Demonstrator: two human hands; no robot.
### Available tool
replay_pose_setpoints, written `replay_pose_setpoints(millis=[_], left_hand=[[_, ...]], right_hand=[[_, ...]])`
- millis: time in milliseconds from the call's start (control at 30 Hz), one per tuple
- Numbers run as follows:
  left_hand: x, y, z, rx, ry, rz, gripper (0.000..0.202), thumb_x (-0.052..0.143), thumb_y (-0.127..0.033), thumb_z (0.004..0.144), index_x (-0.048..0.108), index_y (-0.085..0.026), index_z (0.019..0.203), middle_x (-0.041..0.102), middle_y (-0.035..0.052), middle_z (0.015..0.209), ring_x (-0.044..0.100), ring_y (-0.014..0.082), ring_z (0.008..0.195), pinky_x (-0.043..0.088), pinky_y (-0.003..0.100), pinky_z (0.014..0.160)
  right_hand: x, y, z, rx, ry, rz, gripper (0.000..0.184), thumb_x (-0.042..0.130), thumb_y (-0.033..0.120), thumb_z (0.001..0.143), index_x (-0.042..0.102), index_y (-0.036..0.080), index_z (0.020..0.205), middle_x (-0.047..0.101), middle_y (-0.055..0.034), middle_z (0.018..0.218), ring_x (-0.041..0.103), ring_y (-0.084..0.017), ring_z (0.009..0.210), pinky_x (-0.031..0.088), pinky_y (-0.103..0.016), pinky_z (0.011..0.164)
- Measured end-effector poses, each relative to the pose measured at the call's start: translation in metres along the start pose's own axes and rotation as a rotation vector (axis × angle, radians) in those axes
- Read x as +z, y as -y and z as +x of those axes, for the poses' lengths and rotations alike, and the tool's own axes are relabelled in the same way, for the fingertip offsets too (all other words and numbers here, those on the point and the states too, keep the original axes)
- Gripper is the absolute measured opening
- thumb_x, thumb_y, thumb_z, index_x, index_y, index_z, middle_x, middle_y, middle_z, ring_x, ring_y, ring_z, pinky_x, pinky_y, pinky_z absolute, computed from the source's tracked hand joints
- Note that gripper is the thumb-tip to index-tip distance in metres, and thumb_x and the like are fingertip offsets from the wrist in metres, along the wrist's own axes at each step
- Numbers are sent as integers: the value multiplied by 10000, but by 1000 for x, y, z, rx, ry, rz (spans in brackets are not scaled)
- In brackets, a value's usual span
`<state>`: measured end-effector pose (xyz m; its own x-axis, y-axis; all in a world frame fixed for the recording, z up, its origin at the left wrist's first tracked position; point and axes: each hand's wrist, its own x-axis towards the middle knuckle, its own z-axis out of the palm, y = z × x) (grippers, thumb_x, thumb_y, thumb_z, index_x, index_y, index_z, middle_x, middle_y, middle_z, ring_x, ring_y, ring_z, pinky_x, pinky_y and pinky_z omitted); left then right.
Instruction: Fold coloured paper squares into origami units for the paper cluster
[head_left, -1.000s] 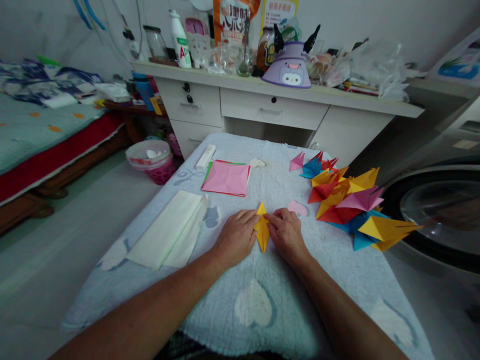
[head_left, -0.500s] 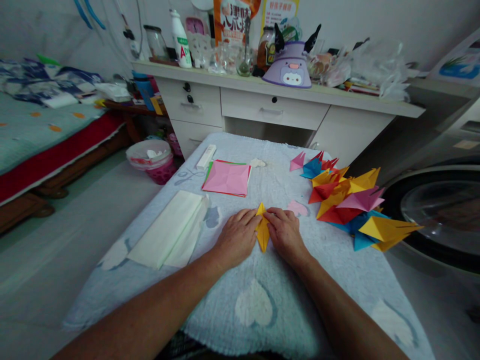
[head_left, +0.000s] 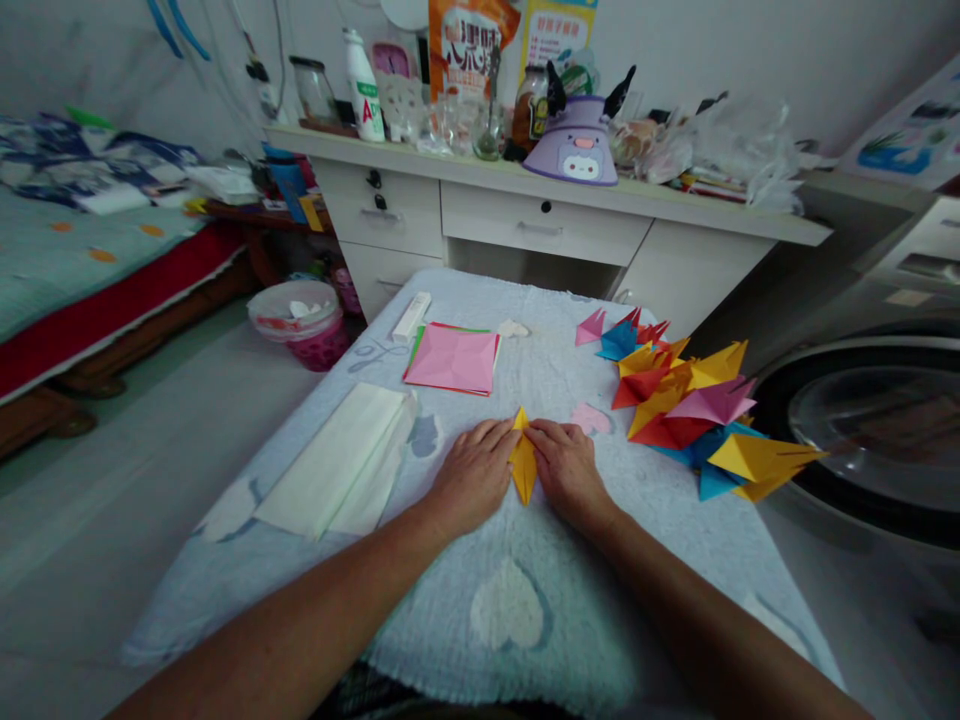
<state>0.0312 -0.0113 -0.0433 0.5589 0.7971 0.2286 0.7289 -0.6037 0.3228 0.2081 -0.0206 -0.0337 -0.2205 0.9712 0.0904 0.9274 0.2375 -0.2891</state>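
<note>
Pale-blue towelling table cover unmoved. Left hand flat, fingers extended, pinning left edge of yellow kite-shaped folded paper at mid-table, same spot as second ago. Right hand likewise flat on right edge, nothing grasped. Judged: crease being pressed.

The left forearm and right forearm are bare throughout

Ahead of me a white desk lines the pale wall; a bed sits upper left, grey floor below.
</note>
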Motion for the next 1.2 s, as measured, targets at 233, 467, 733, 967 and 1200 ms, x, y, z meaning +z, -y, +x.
replay_pose_setpoints(millis=[233,467,733,967,1200], left_hand=[[1,1,1,-5,1,-13,447,448,-177,907,460,-175,1353,497,81,1435,405,226,1317,364,412,1080],[-2,0,1,-15,22,-43,467,449,-172,895,450,-180,1361,469,73,1459,386,232,1334,344,414,1098],[-3,0,0,-18,21,-52,462,457,-160,889,461,-183,1350,466,65,1458,367,224,1337,340,419,1108],[-5,-1,1,-22,34,-44,458,456,-159,885,472,-188,1341,472,59,1452,381,228,1319,339,420,1104],[-6,-2,2,-10,44,-21,467,449,-160,886,467,-184,1352,475,57,1447,384,240,1310,343,422,1094]], right_hand=[[-15,-5,13,-91,80,-34,387,472,143,915,640,253,1246,626,-59,1266,526,-221,1000,377,-348,890],[-10,-12,29,-130,-56,107,293,511,112,894,728,212,1063,686,-72,1027,581,-185,929,408,-314,851],[8,-19,24,-101,-141,119,314,539,141,889,713,228,1136,647,-86,1047,534,-216,949,392,-355,861],[9,-19,26,-85,-136,108,316,545,151,887,713,239,1139,631,-88,1032,519,-220,949,387,-349,852],[7,-17,25,-83,-130,106,313,533,152,893,715,241,1131,632,-86,1035,520,-221,942,383,-352,851]])
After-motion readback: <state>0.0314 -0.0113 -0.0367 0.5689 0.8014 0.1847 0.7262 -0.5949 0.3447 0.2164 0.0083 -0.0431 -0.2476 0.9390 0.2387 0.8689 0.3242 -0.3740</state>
